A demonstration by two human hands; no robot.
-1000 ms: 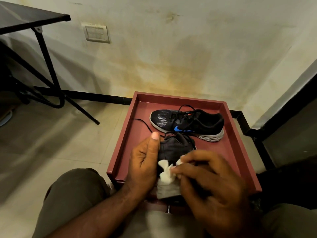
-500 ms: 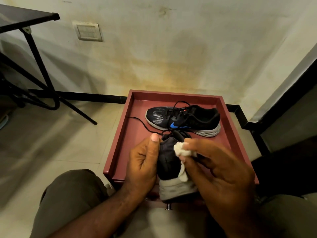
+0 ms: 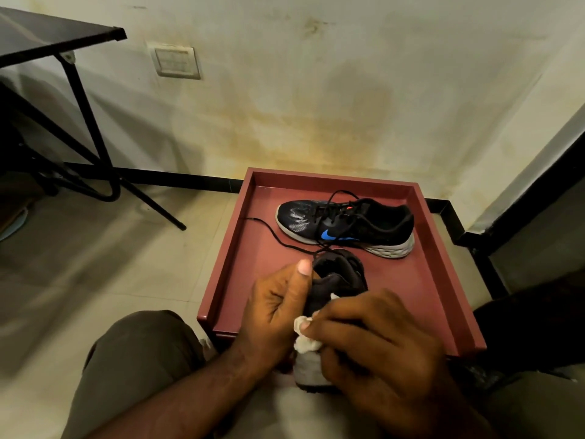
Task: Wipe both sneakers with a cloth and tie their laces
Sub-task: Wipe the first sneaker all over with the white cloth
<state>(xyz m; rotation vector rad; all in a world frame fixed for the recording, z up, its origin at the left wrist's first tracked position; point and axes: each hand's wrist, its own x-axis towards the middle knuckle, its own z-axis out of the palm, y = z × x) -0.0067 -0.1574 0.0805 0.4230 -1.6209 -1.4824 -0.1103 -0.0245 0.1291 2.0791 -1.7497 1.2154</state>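
Your right hand (image 3: 373, 350) is pinching a white cloth (image 3: 305, 339) between its fingers (image 3: 319, 324), pressing it to the heel of the near black sneaker (image 3: 335, 280). Your left hand (image 3: 278, 308) is curling around that sneaker, thumb up. Beyond, the second sneaker (image 3: 348, 226) is lying unlaced on the red tray (image 3: 443, 280).

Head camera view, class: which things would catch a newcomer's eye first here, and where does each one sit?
The two hands low in the middle stand out first: the left hand grips a dark sneaker while the right hand presses a white cloth against it. Behind them a second sneaker with a blue logo lies on its sole in the red tray, laces loose. A stained wall rises beyond.
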